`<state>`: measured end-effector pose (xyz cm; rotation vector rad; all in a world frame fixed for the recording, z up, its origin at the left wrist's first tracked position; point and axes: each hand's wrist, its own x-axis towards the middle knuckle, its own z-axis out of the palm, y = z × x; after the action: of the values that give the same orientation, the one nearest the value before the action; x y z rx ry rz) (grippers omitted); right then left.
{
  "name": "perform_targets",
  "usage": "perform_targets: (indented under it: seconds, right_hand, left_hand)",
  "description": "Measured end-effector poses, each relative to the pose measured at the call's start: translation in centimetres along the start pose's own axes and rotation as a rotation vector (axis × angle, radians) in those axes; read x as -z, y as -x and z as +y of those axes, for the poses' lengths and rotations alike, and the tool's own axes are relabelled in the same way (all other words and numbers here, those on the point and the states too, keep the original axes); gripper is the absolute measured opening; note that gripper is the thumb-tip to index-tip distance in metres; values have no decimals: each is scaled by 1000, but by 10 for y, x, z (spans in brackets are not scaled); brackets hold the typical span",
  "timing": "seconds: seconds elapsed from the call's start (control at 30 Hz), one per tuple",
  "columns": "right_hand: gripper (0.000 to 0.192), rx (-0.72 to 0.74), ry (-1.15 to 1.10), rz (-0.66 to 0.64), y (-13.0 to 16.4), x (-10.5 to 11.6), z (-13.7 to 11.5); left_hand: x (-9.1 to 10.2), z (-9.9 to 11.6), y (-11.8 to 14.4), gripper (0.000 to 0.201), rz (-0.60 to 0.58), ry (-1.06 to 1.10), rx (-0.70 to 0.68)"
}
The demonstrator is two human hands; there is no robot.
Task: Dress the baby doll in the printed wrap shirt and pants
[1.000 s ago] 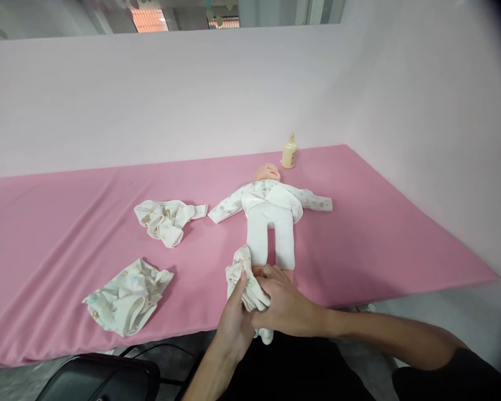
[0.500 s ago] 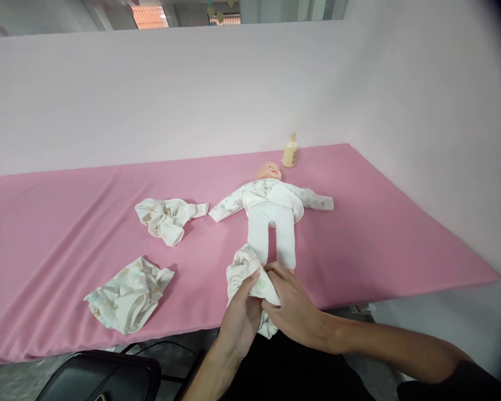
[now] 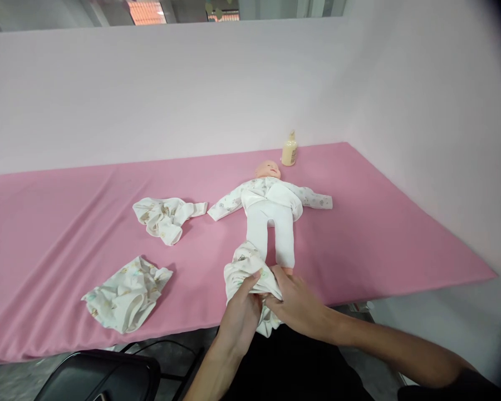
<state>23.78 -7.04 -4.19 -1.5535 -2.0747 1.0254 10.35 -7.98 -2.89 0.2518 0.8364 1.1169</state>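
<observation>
A baby doll (image 3: pixel 269 195) lies face up on the pink-covered table, its feet toward me. It wears a patterned long-sleeved top and white trousers (image 3: pixel 270 225). Bunched around the foot end of one leg is a white patterned baby garment (image 3: pixel 245 264), which partly hides that leg. My left hand (image 3: pixel 242 309) grips the garment with the thumb on top. On its other side, my right hand (image 3: pixel 296 301) pinches the edge near the doll's other foot. The fabric stretches between my two hands, and part of it hangs below them at the table edge.
Two crumpled patterned baby garments lie to the left, one farther back (image 3: pixel 167 217) and one near the front edge (image 3: pixel 127 295). A pump bottle (image 3: pixel 289 151) stands beyond the doll's head. A black chair (image 3: pixel 104 376) is at the lower left. Walls border the back and right.
My right hand has shifted slightly to the right, drawing the garment's edge wider between my hands. The doll and the other garments have stayed in place.
</observation>
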Motion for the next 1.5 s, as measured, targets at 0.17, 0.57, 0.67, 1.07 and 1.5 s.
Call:
perform_targets:
  seconds: [0.17, 0.57, 0.67, 1.07, 1.5]
  right_hand:
    - [13, 77, -71, 25, -2, 1, -2]
    - [2, 39, -72, 74, -28, 14, 10]
    - [10, 34, -95, 123, -38, 15, 19]
    - [44, 180, -152, 118, -15, 17, 45]
    - [4, 25, 98, 248, 50, -36, 74]
  left_hand:
    - [3, -3, -1, 37, 18, -6, -1]
    - [14, -1, 24, 16, -166, -148, -10]
    - [33, 7, 29, 39, -67, -329, 6]
    - [60, 29, -30, 49, 164, -1484, -497]
    - [-6, 28, -25, 34, -636, -1535, -670]
